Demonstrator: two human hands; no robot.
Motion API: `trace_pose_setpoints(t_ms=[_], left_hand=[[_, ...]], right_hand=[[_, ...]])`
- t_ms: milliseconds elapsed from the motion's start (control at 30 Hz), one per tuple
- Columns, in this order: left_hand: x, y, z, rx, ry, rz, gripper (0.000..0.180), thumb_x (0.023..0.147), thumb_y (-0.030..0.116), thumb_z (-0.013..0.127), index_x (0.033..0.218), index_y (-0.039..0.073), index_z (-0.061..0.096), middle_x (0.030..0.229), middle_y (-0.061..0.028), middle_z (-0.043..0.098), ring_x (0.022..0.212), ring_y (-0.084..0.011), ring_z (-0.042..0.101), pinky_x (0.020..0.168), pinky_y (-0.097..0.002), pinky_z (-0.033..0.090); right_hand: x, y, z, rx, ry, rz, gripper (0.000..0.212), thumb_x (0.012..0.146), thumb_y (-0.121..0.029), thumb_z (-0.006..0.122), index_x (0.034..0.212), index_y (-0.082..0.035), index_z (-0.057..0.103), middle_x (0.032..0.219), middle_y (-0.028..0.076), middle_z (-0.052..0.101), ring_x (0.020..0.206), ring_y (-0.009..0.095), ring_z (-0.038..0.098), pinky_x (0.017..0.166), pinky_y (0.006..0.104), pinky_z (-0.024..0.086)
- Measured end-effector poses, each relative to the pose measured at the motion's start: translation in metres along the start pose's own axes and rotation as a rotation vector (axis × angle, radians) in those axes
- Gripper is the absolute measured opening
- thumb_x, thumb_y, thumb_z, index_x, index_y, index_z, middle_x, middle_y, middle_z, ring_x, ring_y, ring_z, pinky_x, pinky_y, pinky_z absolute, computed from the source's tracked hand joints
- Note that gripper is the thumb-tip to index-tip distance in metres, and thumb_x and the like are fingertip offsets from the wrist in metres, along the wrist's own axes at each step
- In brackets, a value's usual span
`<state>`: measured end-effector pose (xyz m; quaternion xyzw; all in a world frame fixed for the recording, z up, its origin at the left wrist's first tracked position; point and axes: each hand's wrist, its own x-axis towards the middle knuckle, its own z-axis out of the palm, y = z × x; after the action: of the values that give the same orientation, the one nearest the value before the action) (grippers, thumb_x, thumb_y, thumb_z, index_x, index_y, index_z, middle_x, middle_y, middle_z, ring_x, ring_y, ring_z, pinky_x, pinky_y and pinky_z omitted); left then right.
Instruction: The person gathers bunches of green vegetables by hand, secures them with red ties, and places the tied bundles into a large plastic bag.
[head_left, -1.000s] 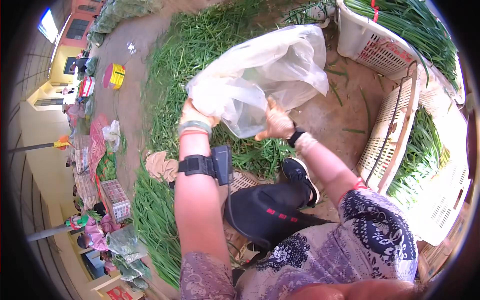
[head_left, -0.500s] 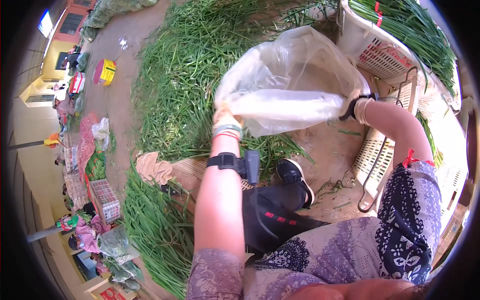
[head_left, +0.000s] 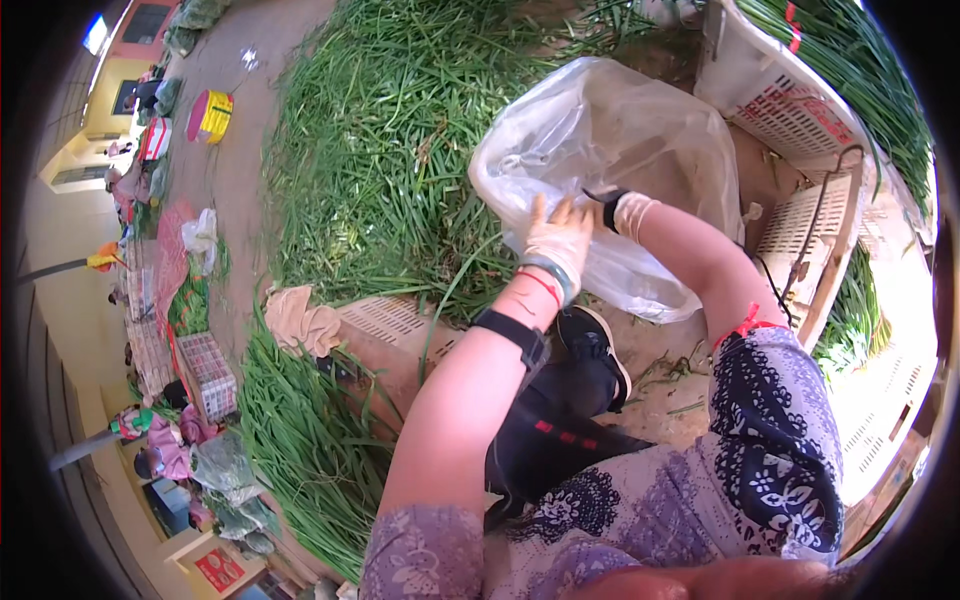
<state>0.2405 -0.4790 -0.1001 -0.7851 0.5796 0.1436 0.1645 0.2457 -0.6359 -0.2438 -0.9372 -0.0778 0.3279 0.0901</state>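
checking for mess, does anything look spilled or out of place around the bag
Yes: loose green stalks lie strewn in a broad tangle on the floor, left of the plastic bag, whereas the bundle in the upper-right crate is neatly aligned. A beige cloth also lies crumpled below them in view.

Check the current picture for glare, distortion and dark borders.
Head view: the pale building at left bows along the fisheye rim; head view: black borders swallow the corners; head view: strong light washes out the white basket at right, while the clear plastic bag shows milder sheen.
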Motion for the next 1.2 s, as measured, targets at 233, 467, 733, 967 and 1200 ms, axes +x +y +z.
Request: trace_pose_setpoints(t_ms=[233,467,733,967,1200], left_hand=[[0.006,-0.023,0.011,-0.101,-0.675,0.015,0.052,0.086,0.012,0.047,0.136,0.026,0.042,0.131,-0.0063,0.051,0.130,-0.0262,0.038,0.107,-0.0613,0.000],[-0.004,-0.037,0.020,0.013,-0.706,0.103,0.033,0.087,0.016,0.045,0.116,0.017,0.062,0.126,-0.0025,0.056,0.128,-0.0214,0.040,0.107,-0.0619,0.007],[-0.059,0.016,-0.116,-0.270,0.136,-0.071,0.028,0.078,0.019,0.056,0.105,0.012,0.063,0.106,-0.0083,0.062,0.107,-0.0234,0.056,0.094,-0.0532,0.037],[-0.347,0.006,-0.150,-0.489,0.647,-0.246,0.042,0.080,0.015,0.060,0.119,0.004,0.053,0.113,-0.0123,0.060,0.109,-0.0284,0.054,0.094,-0.0382,0.042],[-0.617,-0.011,0.013,-0.845,0.860,-1.729,0.058,0.086,0.030,0.064,0.132,0.001,0.043,0.125,-0.0108,0.053,0.117,-0.0184,0.047,0.100,-0.0298,0.035]], right_hand=[[0.048,0.065,0.004,0.189,-0.137,0.053,0.037,0.078,-0.035,0.058,0.106,-0.012,0.066,0.094,0.006,0.066,0.084,0.019,0.062,0.086,0.0374,0.046],[0.041,0.134,-0.090,0.576,0.859,0.700,0.029,0.082,-0.020,0.053,0.106,-0.008,0.064,0.097,0.013,0.066,0.088,0.024,0.064,0.072,0.0342,0.052],[0.032,0.091,0.022,-0.252,0.280,0.151,0.025,0.074,-0.024,0.059,0.091,-0.008,0.067,0.087,0.012,0.067,0.075,0.025,0.064,0.063,0.0369,0.052],[-0.081,-0.051,-0.113,-0.335,0.454,-0.007,0.020,0.072,-0.023,0.055,0.072,-0.007,0.067,0.072,0.010,0.066,0.066,0.030,0.064,0.055,0.0428,0.050],[-0.111,-0.246,-0.228,0.100,0.733,-0.482,0.016,0.072,-0.021,0.059,0.077,-0.006,0.063,0.076,0.014,0.062,0.068,0.030,0.062,0.060,0.0387,0.049]])
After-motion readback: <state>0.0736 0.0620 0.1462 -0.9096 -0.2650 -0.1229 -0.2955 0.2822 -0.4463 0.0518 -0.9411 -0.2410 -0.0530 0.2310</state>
